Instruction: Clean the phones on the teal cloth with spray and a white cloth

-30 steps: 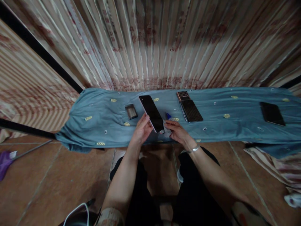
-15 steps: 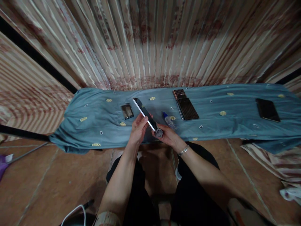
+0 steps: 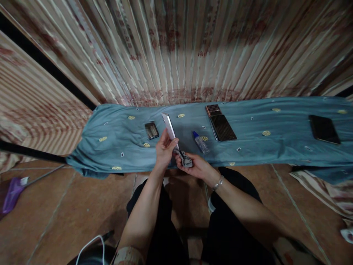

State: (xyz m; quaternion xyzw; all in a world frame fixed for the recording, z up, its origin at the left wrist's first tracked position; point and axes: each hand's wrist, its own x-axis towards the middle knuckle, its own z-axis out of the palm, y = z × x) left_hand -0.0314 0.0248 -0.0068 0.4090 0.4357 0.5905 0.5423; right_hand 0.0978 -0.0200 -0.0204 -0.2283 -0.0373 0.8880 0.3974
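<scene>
My left hand (image 3: 166,149) grips a smartphone (image 3: 169,125) by its middle, thumb on the near edge. The phone stands tilted above the bench, with its pale back and camera lenses at the upper end in view. In my right hand (image 3: 194,165) a crumpled grey cloth (image 3: 185,159) is bunched, closed between the fingers at the phone's lower end. The cloth covers that end, so I cannot tell exactly how far it wraps round. To the right of the hands, a clear spray bottle with a blue cap (image 3: 201,142) lies on the bench.
A blue patterned cloth (image 3: 132,156) covers the long bench. On it lie a small dark case (image 3: 152,130) at left, a stack of dark devices (image 3: 224,128) with a checkered item (image 3: 213,109), and a black tablet-like device (image 3: 324,129) at far right. A striped curtain (image 3: 171,55) hangs behind.
The phone has turned from showing its dark screen and white edge to showing its pale back, and stands steeper. My right hand with the cloth has dropped slightly.
</scene>
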